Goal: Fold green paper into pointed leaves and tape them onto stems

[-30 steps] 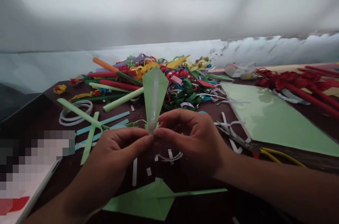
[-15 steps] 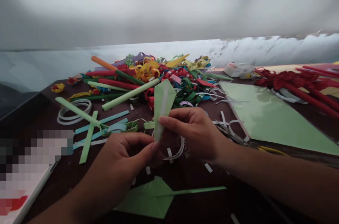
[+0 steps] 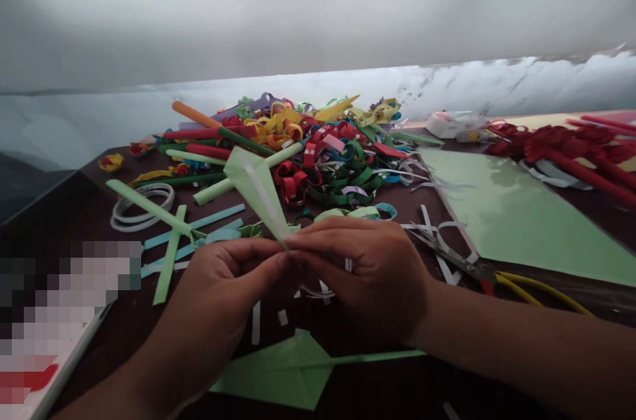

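Between my hands a folded light-green paper piece (image 3: 252,183) tapers down to a narrow point, with a pale strip along its middle. My left hand (image 3: 226,294) pinches that point between thumb and finger. The fingers of my right hand (image 3: 365,267) close on the same narrow end, meeting the left fingertips. The wide end of the paper leans up and to the left. Below my hands lies a green paper leaf shape (image 3: 283,370) with a thin stem running right, partly covered by my left wrist.
A heap of coloured paper chains (image 3: 338,161) and rolled tubes fills the back. Scissors (image 3: 462,261) lie right of my hands, beside a green paper sheet (image 3: 517,221). Tape rings (image 3: 142,208) and paper strips (image 3: 171,254) lie left; a pixelated, pale-edged object (image 3: 74,347) stands near left.
The paper has swung from nearly upright to leaning left. My right hand has slid down from its middle to the narrow tip, meeting my left hand. The scissors show more.
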